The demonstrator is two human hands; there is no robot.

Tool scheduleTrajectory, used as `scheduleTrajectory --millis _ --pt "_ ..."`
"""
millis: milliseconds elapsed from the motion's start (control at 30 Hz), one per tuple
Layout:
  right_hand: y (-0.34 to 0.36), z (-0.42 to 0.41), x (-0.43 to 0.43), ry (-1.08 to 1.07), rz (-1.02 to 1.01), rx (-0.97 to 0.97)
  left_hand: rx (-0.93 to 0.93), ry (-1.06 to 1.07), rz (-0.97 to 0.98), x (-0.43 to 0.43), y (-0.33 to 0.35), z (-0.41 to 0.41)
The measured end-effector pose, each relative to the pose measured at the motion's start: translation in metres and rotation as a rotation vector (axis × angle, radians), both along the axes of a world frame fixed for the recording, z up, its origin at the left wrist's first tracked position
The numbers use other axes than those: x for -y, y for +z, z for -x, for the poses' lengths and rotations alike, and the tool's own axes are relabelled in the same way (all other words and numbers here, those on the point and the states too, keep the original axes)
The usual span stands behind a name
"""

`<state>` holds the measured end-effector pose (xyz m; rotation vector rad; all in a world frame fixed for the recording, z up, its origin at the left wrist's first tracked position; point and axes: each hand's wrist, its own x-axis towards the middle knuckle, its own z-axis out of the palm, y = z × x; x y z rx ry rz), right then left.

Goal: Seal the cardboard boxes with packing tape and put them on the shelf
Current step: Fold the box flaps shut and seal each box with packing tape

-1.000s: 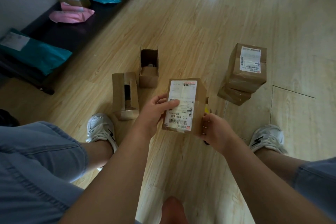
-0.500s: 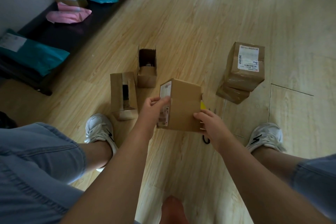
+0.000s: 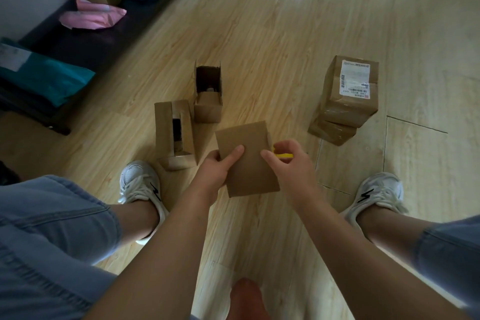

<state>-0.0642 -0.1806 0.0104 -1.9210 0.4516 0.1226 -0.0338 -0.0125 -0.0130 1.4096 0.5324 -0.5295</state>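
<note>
Head view. The box (image 3: 246,161) is held above the floor (image 3: 285,34), in front of the person and between the two shoes. A plain brown face is turned up, with no label and no tape showing on it. The left hand (image 3: 220,169) has its grip closed on the box's left edge, thumb flat on the upper face and fingers curled beneath. The right hand (image 3: 288,163) has its thumb on the upper face near the right edge and its fingers curled past that edge. Whether this grip has hold of the box cannot be told. A yellow item (image 3: 284,155) shows between those fingers, mostly hidden, and whether it is held or lies on the floor is undetermined. Handling, as judged: the box is small and probably light, its cardboard stiff and matt, so unlikely to slip. It is best taken across opposite edges, leaving the flap seam free for tape, and pressure mid-face could dent it. Two open boxes (image 3: 176,135) stand on the floor just beyond the left hand. A stack (image 3: 348,101) of taped boxes, white label on top, sits well apart to the right. The shelf (image 3: 85,44), low and dark, runs along the left wall and carries bags. Sealing of the held box appears outstanding.
</note>
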Motion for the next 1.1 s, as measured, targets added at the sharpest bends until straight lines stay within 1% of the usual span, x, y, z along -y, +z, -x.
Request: scheduleTrajectory --millis 100,167,267,367,433,600,700,767,867,967,1100 --pt "0.002 0.002 0.000 0.027 0.156 0.055 0.017 -0.036 -0.004 0.002 0.003 0.000" --pt "0.001 0.001 0.001 0.015 0.204 0.076 0.020 -0.063 0.026 0.000 0.005 0.001" --pt "-0.004 -0.004 0.005 -0.005 0.078 0.044 -0.025 -0.040 0.081 -0.006 0.004 0.001" --pt "-0.005 -0.005 0.007 0.014 0.052 0.018 -0.065 -0.014 0.094 -0.007 0.003 0.001" --pt "-0.002 -0.007 0.007 -0.012 0.003 0.021 -0.077 -0.008 0.100 -0.007 0.002 0.002" --pt "0.007 -0.014 0.014 -0.073 -0.188 -0.059 -0.134 -0.088 0.159 -0.007 0.008 0.007" --pt "0.001 -0.016 0.021 -0.066 -0.336 -0.207 -0.188 -0.095 0.207 -0.008 0.007 0.007" --pt "-0.003 -0.015 0.022 -0.043 -0.392 -0.288 -0.213 -0.093 0.225 -0.007 0.006 0.007" --pt "-0.004 -0.015 0.018 -0.054 -0.360 -0.273 -0.180 -0.036 0.166 -0.006 0.003 0.005" --pt "-0.007 -0.020 0.010 -0.059 -0.302 -0.256 -0.062 0.014 0.029 -0.012 -0.004 -0.001" --pt "-0.019 -0.028 -0.001 -0.028 -0.248 -0.256 -0.025 0.098 -0.119 -0.016 -0.016 -0.005"
